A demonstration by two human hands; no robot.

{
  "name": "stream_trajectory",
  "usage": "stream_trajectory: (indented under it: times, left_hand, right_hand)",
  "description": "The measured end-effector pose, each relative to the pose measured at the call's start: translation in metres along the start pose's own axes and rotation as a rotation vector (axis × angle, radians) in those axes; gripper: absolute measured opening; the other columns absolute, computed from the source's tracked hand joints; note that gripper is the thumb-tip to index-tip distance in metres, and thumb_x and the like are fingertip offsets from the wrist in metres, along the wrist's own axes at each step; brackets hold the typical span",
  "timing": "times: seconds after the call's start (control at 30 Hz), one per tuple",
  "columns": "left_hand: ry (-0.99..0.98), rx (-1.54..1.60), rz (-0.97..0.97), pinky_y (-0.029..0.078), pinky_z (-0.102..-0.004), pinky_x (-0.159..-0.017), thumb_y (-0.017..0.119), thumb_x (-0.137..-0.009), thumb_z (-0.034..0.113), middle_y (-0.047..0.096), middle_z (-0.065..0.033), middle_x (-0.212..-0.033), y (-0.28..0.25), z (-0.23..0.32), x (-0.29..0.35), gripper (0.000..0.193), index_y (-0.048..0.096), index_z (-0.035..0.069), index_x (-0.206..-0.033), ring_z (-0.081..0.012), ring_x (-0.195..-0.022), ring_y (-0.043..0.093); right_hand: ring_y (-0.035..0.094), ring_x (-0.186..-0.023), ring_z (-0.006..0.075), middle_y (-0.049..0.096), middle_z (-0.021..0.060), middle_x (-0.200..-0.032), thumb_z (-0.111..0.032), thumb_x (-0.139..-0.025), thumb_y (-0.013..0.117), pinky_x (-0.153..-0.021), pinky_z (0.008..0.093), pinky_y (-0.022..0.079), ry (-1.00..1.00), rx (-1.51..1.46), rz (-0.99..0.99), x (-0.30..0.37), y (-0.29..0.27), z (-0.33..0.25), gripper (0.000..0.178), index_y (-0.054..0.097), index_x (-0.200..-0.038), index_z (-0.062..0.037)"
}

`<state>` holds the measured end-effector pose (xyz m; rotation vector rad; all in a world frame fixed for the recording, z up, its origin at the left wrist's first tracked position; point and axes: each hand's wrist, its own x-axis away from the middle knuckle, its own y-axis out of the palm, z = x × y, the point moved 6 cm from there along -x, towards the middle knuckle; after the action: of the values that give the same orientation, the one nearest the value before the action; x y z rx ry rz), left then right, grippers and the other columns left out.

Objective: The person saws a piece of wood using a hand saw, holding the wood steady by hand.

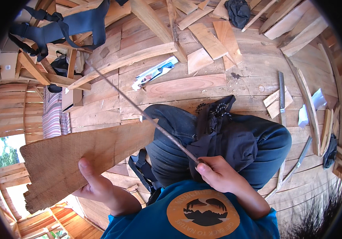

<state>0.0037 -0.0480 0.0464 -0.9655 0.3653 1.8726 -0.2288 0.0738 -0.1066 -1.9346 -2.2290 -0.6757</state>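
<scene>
My left hand [96, 186] grips a rough, flat wooden board [79, 153] by its lower edge, thumb on top. The board has a jagged left end and tapers to a point near my knee. In my right hand [219, 172], fingers closed, is one end of a long, thin, brownish rod-like piece [145, 114]. It slants up and left over my lap, passing above the board's pointed end. Whether it is a round rod or a blade seen edge-on, I cannot tell. A dark cloth bundle [227, 137] lies across my legs.
Loose boards [209, 42] lie on the plank floor ahead, near a long beam [127, 63] and a blue-white plastic packet [155, 73]. To the right are a metal bar [282, 89], a long curved timber [304, 105] and white paper [312, 105]. Dark straps [65, 32] hang at upper left.
</scene>
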Motion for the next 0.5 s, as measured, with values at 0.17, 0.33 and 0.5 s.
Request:
stream_trajectory:
  times: [0.17,0.33,0.5]
  left_hand:
    - [0.028,0.060,-0.036,0.051,-0.0362,-0.095,0.070,-0.087,0.010,0.055,-0.0186,-0.128,-0.003,0.000,0.003,0.062,0.038,-0.006,-0.138,-0.0250,-0.112,0.058]
    - [-0.025,0.132,0.016,0.050,-0.0367,-0.097,0.070,-0.087,0.009,0.053,-0.0180,-0.132,-0.006,-0.011,0.005,0.066,0.035,-0.004,-0.141,-0.0253,-0.115,0.056]
    - [0.004,0.123,0.038,0.051,-0.0373,-0.096,0.070,-0.086,0.009,0.053,-0.0174,-0.132,-0.008,-0.012,0.001,0.068,0.034,-0.003,-0.142,-0.0261,-0.114,0.057]
  right_hand:
    - [0.045,-0.053,0.0115,0.048,0.0027,-0.055,-0.043,-0.100,0.045,-0.052,0.0305,0.039,0.004,0.141,-0.050,-0.024,0.014,0.003,0.051,0.052,-0.071,-0.0020]
    - [0.045,-0.054,0.0114,0.047,0.0028,-0.056,-0.043,-0.101,0.044,-0.052,0.0307,0.039,-0.039,0.226,-0.021,-0.032,0.010,0.013,0.052,0.051,-0.071,-0.0016]
    - [0.046,-0.053,0.0112,0.046,0.0015,-0.056,-0.045,-0.101,0.042,-0.051,0.0299,0.039,0.095,0.034,-0.133,-0.029,0.022,0.011,0.053,0.049,-0.071,-0.0028]
